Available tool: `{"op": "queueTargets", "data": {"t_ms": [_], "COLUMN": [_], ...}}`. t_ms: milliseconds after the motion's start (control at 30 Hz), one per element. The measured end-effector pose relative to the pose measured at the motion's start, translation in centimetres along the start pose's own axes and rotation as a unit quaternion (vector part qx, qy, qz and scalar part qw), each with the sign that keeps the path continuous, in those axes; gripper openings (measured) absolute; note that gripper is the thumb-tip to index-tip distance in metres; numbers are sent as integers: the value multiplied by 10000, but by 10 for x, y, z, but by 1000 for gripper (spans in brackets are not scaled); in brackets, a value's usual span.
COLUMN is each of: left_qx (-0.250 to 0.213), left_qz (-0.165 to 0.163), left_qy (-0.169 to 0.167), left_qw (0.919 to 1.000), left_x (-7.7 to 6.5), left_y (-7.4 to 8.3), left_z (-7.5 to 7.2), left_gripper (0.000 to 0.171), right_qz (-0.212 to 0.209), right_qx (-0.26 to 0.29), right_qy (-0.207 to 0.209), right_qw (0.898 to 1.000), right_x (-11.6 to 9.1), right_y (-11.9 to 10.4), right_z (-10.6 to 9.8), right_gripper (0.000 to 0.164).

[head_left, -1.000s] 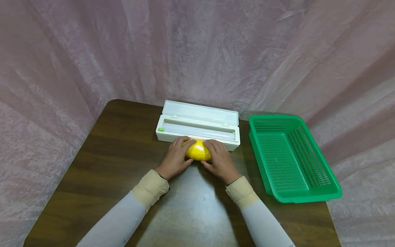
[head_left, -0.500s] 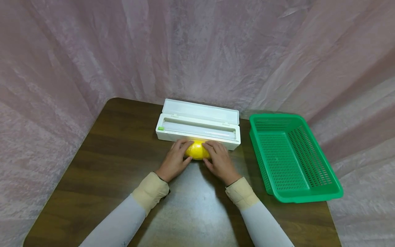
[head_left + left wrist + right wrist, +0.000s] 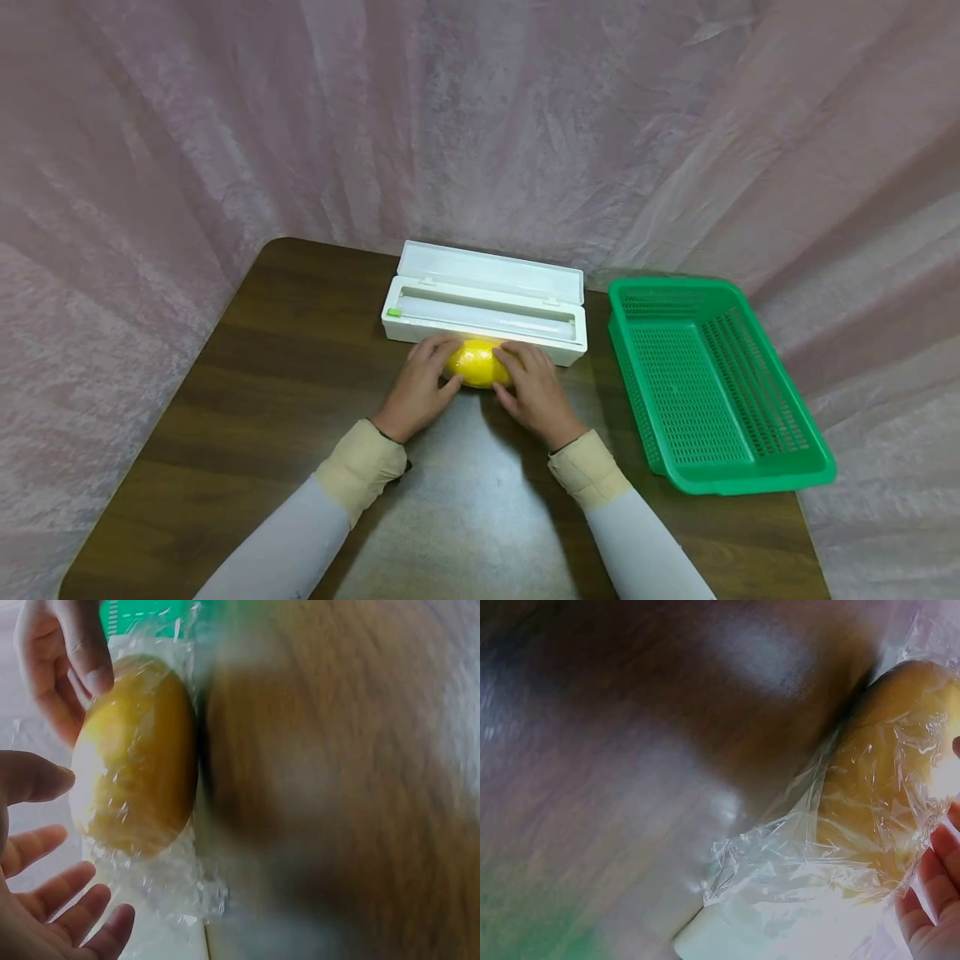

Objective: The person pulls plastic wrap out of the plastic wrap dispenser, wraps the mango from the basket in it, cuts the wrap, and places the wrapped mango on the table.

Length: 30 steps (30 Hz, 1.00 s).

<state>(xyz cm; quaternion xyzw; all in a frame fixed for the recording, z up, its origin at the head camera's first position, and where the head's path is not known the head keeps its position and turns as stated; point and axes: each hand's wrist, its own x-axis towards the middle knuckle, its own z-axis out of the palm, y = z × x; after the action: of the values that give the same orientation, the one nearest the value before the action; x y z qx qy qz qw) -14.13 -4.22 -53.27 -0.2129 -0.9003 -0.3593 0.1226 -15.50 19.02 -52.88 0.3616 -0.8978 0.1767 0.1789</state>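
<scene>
- The yellow fruit (image 3: 477, 365) lies just on the near side of the white box (image 3: 402, 330), wrapped in creased clear film (image 3: 169, 889), above the tabletop (image 3: 285, 358); whether it touches the box I cannot tell.
- My left hand (image 3: 412, 392) is in front of the box's left half, its fingers loosely spread, one tip right by the fruit's edge (whether it presses there, I can't say).
- My right hand (image 3: 538, 396) is in front of the box's right half, thumb and fingers curled round that end of the fruit.
- Loose film sticks out past both ends of the fruit, close by the box's front.
- To smooth this well, I'd judge, my right hand should steady the fruit while my left flattens the creases from the middle outward, with light pads so nothing tears.
- I'd fold those loose ends snugly underneath, keeping them off the box's front edge, where they could snag.
- The green basket (image 3: 723, 482) stands right of the box, apart from both hands.
</scene>
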Motion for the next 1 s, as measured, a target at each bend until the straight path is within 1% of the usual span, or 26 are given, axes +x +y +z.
{"op": "queueTargets", "data": {"t_ms": [67, 133, 200, 267, 333, 400, 467, 500, 600, 700, 833, 1000], "left_qx": [-34, -93, -158, -310, -505, -698, -888, -918, -991, -1118, -1359, -1501], "left_qz": [-26, -140, -359, -715, -1149, -1535, -1849, -1972, -2293, -2520, -2695, -2865], "left_qy": [167, 374, 611, 869, 1144, 1431, 1689, 1776, 1847, 1725, 1532, 1493], "left_qw": [9999, 9992, 9974, 9932, 9855, 9752, 9640, 9597, 9505, 9456, 9410, 9344], "left_x": [0, 1, 2, 3, 6, 9, 12, 13, 18, 21, 24, 26], "left_y": [-2, -6, -10, -15, -20, -25, -31, -33, -41, -48, -50, -49], "left_z": [-4, -8, -13, -19, -25, -31, -37, -39, -44, -45, -44, -40], "left_gripper": [45, 40, 35, 31, 28, 28, 31, 33, 42, 49, 53, 54], "right_qz": [5, 2, 2, -3, -21, -51, -85, -105, -161, -220, -293, -327], "right_qx": [38, 96, 147, 157, 173, 191, 210, 239, 282, 343, 421, 527], "right_qy": [29, 67, 76, 55, 44, 52, 80, 111, 198, 263, 246, 59], "right_qw": [10000, 9999, 9999, 9999, 9998, 9998, 9997, 9996, 9993, 9988, 9984, 9981], "right_x": [0, 1, 2, 3, 4, 6, 9, 10, 17, 26, 41, 65], "right_y": [-1, -2, -2, -3, -5, -7, -9, -10, -12, -16, -26, -45], "right_z": [0, -1, -1, -1, -2, -1, -1, -1, 1, 1, 0, -3], "right_gripper": [49, 48, 48, 48, 48, 47, 46, 45, 43, 41, 40, 40]}}
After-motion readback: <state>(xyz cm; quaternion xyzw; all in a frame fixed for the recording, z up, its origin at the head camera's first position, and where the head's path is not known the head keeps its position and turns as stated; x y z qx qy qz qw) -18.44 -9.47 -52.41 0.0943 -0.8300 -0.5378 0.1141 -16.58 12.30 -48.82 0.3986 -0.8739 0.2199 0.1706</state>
